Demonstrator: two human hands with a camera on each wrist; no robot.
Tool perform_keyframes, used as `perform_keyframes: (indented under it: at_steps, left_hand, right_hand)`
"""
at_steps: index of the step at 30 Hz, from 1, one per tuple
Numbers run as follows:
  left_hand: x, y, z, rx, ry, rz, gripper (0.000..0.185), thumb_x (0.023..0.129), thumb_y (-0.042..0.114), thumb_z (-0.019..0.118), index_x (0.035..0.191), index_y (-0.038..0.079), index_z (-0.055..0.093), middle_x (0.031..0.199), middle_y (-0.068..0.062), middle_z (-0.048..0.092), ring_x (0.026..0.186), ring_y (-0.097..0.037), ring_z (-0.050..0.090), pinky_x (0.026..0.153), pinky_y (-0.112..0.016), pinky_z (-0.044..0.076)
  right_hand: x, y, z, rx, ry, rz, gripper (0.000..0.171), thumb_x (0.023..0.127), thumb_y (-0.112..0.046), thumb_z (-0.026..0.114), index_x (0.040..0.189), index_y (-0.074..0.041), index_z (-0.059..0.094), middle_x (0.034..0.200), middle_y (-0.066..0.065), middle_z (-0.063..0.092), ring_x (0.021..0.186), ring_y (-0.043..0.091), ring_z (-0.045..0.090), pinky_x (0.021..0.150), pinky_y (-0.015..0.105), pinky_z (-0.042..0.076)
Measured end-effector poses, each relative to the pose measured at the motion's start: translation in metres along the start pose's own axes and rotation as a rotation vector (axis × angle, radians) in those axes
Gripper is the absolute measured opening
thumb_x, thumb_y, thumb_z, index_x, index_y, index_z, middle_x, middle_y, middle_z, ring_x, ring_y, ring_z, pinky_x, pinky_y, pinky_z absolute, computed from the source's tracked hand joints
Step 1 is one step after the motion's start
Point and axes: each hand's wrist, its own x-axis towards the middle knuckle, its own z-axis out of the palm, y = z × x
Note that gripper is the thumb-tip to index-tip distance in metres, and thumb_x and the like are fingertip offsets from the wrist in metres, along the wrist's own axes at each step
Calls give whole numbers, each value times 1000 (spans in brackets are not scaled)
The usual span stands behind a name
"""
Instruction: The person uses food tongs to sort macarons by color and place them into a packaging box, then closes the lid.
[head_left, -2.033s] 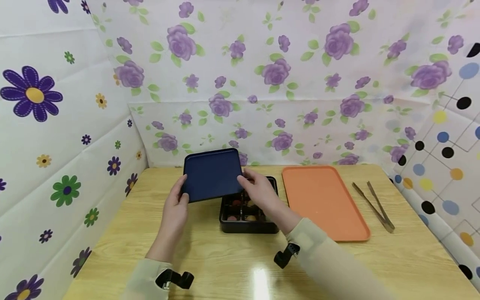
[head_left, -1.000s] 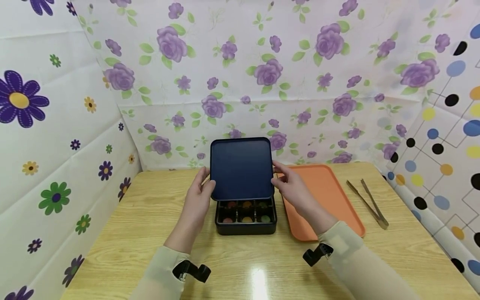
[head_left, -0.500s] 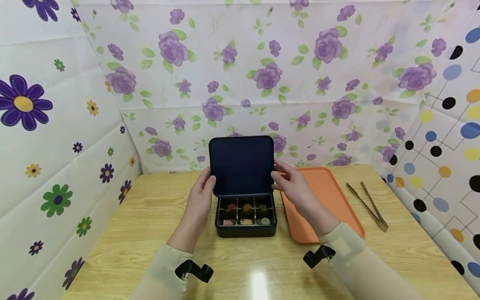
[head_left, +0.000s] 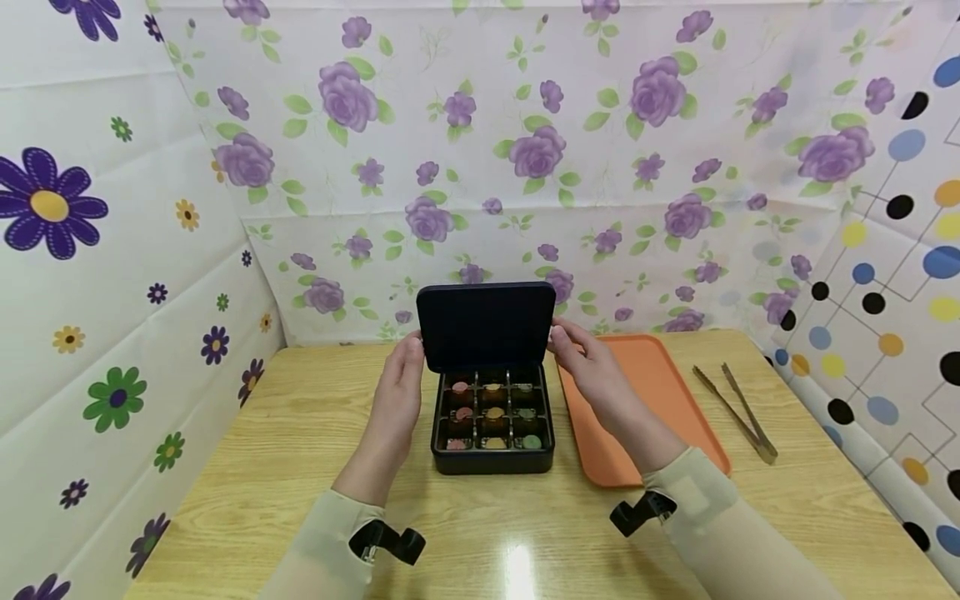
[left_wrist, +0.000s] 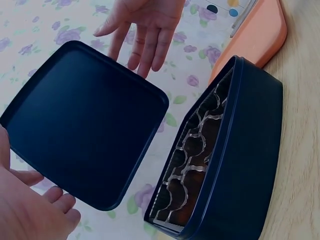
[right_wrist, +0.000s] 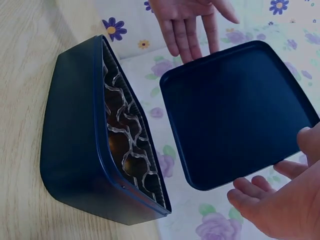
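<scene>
A dark navy lid [head_left: 486,327] stands raised above the rear edge of a dark rectangular box [head_left: 492,463], its top edge leaning towards me. My left hand [head_left: 395,392] holds the lid by its left side, and my right hand [head_left: 592,371] holds the right side. Both wrist views show the fingers at the lid's side edges. Inside the uncovered box, clear dividers make compartments with small round pieces in pink-red, yellow-orange and green. In the right wrist view, the box [right_wrist: 75,135] rests on the table below the lid [right_wrist: 240,110].
An orange tray [head_left: 637,475] lies right of the box, partly behind my right hand and forearm. Metal tongs [head_left: 742,417] lie spread farther right on the wooden table [head_left: 322,467]. A flowered cloth backdrop [head_left: 480,242] rises behind the table.
Two seconds ago the lid was held left of the box; both hands carried it right, above the box. Since then its lower edge has shifted back, its top tipped forward, and more compartments show.
</scene>
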Motion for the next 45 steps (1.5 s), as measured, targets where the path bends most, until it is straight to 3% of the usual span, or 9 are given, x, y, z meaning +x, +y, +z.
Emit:
perform_keyframes:
  at_steps: [4, 11, 21, 28, 34, 39, 45]
  left_hand:
    - [0, -1, 0, -16, -2, -5, 77, 118, 62, 33, 174, 10, 34, 179, -12, 31, 167, -33, 22, 135, -56, 17]
    - [-1, -2, 0, -21, -1, 7, 76, 118, 62, 31, 173, 11, 36, 176, -14, 38, 165, -33, 29, 135, -58, 17]
    - [-1, -5, 2, -16, 4, 14, 77, 119, 61, 29, 175, 8, 31, 175, -17, 37, 164, -34, 30, 134, -56, 19]
    - [-2, -6, 2, 11, 3, 19, 73, 118, 61, 27, 167, 8, 39, 177, -16, 30, 165, -38, 26, 133, -60, 20]
    - [-3, -10, 3, 27, 12, 2, 71, 118, 62, 28, 166, 12, 42, 177, -14, 32, 166, -35, 21, 133, -61, 20]
    - [-5, -12, 3, 21, -15, -54, 70, 118, 63, 30, 170, 18, 39, 179, -11, 28, 167, -35, 18, 133, -63, 18]
    - [-5, -18, 3, 6, -40, -78, 62, 121, 50, 37, 173, 17, 34, 179, -10, 29, 167, -34, 20, 133, -61, 20]
  right_hand:
    - [1, 2, 0, 64, -15, -40, 68, 118, -52, 47, 174, -15, 35, 174, 10, 40, 161, 28, 39, 131, 50, 31]
    - [1, 5, -2, 110, -30, -68, 72, 119, -51, 45, 175, -8, 31, 176, 17, 34, 163, 33, 35, 131, 49, 31]
    - [-2, 6, -2, 135, -40, -13, 85, 117, -61, 39, 173, 2, 24, 174, 25, 33, 163, 36, 34, 131, 48, 33]
    - [-3, 10, -1, 152, -46, -19, 76, 118, -57, 38, 169, -1, 37, 175, 23, 31, 162, 35, 34, 130, 48, 34]
    - [-6, 13, 2, 172, -85, -11, 75, 119, -56, 40, 171, -1, 36, 178, 19, 28, 164, 30, 32, 131, 50, 31]
    - [-9, 16, 1, 185, -119, 1, 74, 120, -53, 41, 173, -3, 33, 180, 14, 26, 165, 25, 29, 131, 45, 30]
    - [-14, 20, 0, 69, -139, 39, 73, 119, -52, 47, 176, -10, 30, 182, 7, 23, 168, 26, 17, 134, 53, 22]
